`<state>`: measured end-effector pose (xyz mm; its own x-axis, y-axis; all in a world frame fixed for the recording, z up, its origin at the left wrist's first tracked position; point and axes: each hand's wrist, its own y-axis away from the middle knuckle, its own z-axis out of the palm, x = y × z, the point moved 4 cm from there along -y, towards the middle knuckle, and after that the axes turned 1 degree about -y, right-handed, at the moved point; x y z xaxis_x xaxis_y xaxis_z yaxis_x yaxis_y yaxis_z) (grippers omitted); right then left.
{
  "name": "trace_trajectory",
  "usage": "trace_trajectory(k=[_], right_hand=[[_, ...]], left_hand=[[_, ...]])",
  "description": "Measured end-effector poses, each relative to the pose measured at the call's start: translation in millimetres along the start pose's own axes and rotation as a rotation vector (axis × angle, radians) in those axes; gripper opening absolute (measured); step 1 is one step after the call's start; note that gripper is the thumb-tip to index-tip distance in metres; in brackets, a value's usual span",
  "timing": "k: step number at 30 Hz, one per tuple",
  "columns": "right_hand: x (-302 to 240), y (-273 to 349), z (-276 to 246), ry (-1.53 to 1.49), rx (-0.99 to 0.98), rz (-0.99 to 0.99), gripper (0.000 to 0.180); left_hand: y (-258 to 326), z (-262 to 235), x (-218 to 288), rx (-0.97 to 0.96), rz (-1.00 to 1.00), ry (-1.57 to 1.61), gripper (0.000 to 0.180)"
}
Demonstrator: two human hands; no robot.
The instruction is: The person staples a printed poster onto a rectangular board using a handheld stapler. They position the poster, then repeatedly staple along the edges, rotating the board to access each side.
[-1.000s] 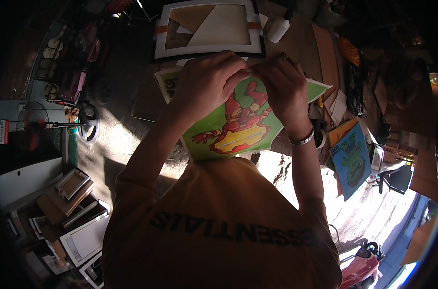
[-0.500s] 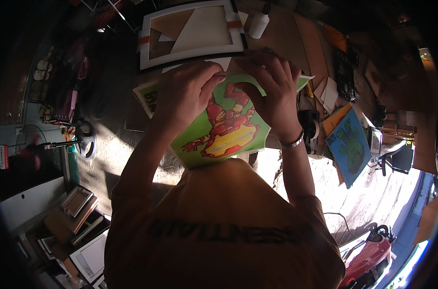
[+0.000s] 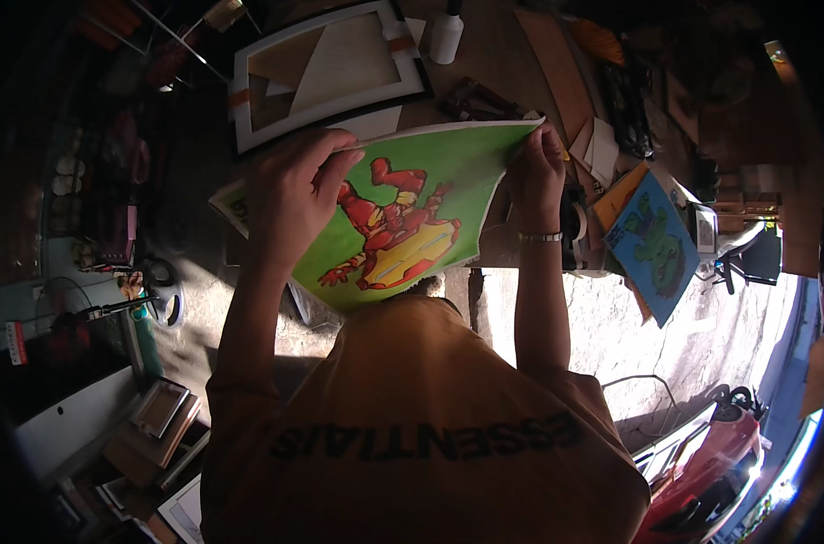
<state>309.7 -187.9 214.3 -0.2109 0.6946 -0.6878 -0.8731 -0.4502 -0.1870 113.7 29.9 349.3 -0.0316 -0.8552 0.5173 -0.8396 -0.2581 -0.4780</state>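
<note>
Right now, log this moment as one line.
left hand: pinching green illustrated sheet at upper edge | right hand: gripping its upper-right corner | beyond sheet: white-bordered frame, white bottle

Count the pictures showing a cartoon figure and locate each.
2 visible: a green sheet with a red-and-yellow armoured figure, held between the left hand and right hand; and a blue sheet with a green figure, to the right. More may be hidden.

Smooth paper-like sheet point(image 3: 403, 218) between left grip point(image 3: 296, 190) and right grip point(image 3: 537, 172), shiny metal watchband point(image 3: 540, 238) below the latter, matt wooden-looking tabletop point(image 3: 489, 59) beyond
</note>
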Motion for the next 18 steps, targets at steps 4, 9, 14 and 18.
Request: trace_trajectory(k=[4, 9, 14, 18], right_hand=[[5, -6, -7, -0.07, -0.037, 0.117, 0.015], [-21, -14, 10, 0.146, 0.123, 0.16, 0.018], [-67, 24, 118, 1.115, 0.079, -0.769, 0.004], [-19, 26, 191, 1.434, -0.594, -0.703, 0.021]], left_hand=[[-2, -1, -1, 0.003, 0.008, 0.006, 0.014], [-2, 1, -1, 0.043, 0.069, -0.032, 0.014], [-1, 2, -5, 0.042, 0.057, -0.035, 0.012], [1, 2, -5, 0.094, 0.088, -0.054, 0.014]])
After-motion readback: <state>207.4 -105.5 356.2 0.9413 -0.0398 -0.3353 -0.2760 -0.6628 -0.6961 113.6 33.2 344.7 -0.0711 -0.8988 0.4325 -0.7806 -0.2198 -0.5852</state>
